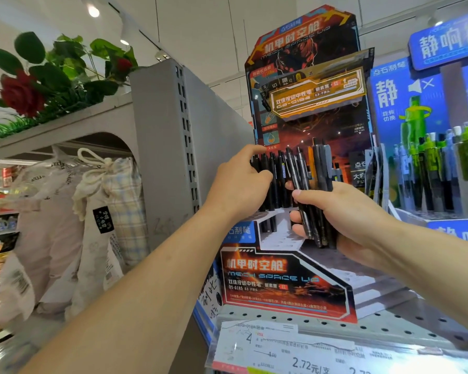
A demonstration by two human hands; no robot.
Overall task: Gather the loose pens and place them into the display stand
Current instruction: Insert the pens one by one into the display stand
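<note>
Black pens [312, 184] stood bunched in the right hand [341, 214], its fingers curled tight around them, in front of the red display stand [284, 282]. Further left, the left hand [238, 184] pinched pens already standing in the stand's far row.
</note>
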